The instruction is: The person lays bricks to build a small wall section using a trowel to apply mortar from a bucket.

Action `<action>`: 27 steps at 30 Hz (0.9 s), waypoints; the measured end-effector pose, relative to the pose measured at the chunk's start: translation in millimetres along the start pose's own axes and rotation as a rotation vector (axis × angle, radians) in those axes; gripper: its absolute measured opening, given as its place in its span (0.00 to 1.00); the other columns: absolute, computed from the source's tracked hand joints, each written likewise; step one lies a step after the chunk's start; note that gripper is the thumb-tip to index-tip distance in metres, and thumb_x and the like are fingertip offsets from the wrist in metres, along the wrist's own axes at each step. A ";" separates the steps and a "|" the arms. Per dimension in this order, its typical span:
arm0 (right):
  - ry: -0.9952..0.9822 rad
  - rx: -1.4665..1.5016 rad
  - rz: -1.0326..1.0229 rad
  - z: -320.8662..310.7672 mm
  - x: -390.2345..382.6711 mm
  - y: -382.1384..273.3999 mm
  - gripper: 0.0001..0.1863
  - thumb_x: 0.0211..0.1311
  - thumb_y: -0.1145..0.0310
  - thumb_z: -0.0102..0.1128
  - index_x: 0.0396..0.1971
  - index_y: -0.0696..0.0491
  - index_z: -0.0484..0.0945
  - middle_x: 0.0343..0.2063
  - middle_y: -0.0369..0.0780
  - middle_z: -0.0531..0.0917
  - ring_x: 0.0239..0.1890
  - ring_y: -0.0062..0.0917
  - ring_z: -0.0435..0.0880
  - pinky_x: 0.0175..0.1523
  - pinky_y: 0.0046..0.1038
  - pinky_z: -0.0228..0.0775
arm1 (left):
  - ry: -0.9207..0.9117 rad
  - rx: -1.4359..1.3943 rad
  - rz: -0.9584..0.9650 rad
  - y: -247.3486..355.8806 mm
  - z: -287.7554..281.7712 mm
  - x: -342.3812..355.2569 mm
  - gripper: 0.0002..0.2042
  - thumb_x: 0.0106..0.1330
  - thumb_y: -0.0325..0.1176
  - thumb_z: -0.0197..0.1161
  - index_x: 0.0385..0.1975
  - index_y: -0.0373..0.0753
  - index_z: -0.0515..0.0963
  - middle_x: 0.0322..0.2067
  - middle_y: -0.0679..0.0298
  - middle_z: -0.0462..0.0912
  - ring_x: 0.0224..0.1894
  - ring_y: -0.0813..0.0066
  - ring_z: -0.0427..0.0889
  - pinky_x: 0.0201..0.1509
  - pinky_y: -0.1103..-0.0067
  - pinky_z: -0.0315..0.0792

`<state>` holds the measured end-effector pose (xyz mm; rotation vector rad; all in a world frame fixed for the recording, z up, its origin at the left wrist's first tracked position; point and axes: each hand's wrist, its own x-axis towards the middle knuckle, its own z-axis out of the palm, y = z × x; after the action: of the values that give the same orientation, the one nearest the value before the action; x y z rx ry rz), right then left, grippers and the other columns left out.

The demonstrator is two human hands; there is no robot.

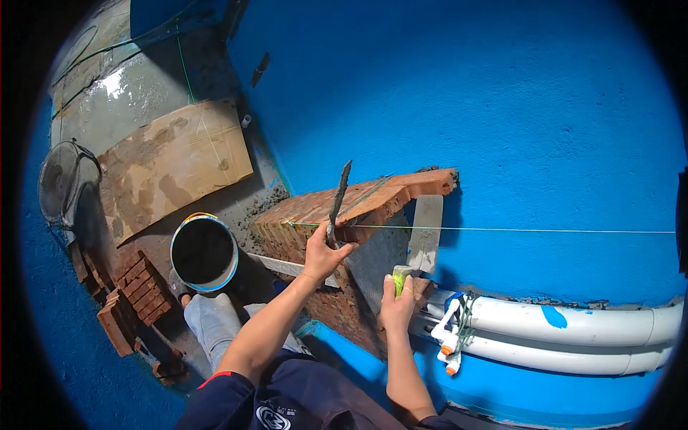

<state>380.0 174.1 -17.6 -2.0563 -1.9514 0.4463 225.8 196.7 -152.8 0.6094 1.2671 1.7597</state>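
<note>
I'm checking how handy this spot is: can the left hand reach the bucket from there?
Probably yes: the bucket stands to the left of the left hand, and nothing covers its top. That hand holds a dark tool, though, so it may not be free to grip it.

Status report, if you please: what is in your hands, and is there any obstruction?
Left hand: gripping dark, narrow object. Right hand: gripping lime-green handle. Brick structure ahead. White string stretched across, possible obstruction.
</note>
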 end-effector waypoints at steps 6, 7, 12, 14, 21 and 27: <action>-0.064 0.128 0.100 6.1 -1.6 1.1 0.18 0.66 0.56 0.55 0.37 0.59 0.72 0.22 0.42 0.76 0.17 0.26 0.75 0.24 0.27 0.68 | -0.017 -0.053 -0.006 -1.3 -0.7 2.3 0.25 0.48 0.28 0.76 0.46 0.35 0.72 0.39 0.65 0.80 0.41 0.79 0.78 0.48 0.79 0.72; -0.064 0.129 0.095 12.2 -5.0 3.1 0.18 0.66 0.56 0.55 0.37 0.59 0.72 0.22 0.42 0.76 0.17 0.26 0.75 0.24 0.27 0.68 | -0.009 -0.068 -0.007 -1.3 -1.5 1.2 0.25 0.48 0.28 0.76 0.45 0.35 0.72 0.39 0.65 0.80 0.41 0.80 0.78 0.48 0.79 0.72; -0.131 1.192 0.534 12.9 2.4 6.0 0.13 0.68 0.57 0.51 0.38 0.53 0.70 0.21 0.35 0.71 0.16 0.20 0.70 0.21 0.21 0.61 | -0.018 -0.027 0.027 0.5 -2.5 2.6 0.25 0.49 0.28 0.75 0.46 0.34 0.71 0.40 0.64 0.80 0.43 0.79 0.78 0.49 0.79 0.72; -0.251 1.442 0.697 16.4 21.7 27.2 0.16 0.68 0.53 0.48 0.37 0.51 0.70 0.23 0.34 0.71 0.18 0.18 0.69 0.24 0.20 0.62 | -0.024 -0.031 0.015 4.7 -0.6 2.2 0.25 0.50 0.28 0.75 0.47 0.34 0.71 0.41 0.63 0.80 0.43 0.79 0.79 0.49 0.79 0.73; -0.392 1.327 0.603 36.9 61.7 30.3 0.16 0.67 0.52 0.51 0.39 0.51 0.70 0.23 0.34 0.72 0.17 0.18 0.68 0.24 0.21 0.61 | 0.015 -0.066 0.002 -0.4 2.1 0.8 0.25 0.47 0.31 0.76 0.46 0.35 0.73 0.40 0.61 0.81 0.43 0.76 0.79 0.49 0.77 0.73; -0.353 1.281 0.546 47.9 63.3 21.5 0.15 0.68 0.53 0.50 0.36 0.50 0.68 0.22 0.34 0.73 0.16 0.20 0.69 0.23 0.23 0.62 | -0.016 -0.086 -0.065 -3.2 1.6 1.5 0.26 0.46 0.30 0.77 0.46 0.35 0.73 0.40 0.61 0.81 0.44 0.76 0.79 0.49 0.78 0.73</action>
<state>383.2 235.3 -72.4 -1.5348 -0.6694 1.6922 227.5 199.2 -155.3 0.5266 1.1813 1.7429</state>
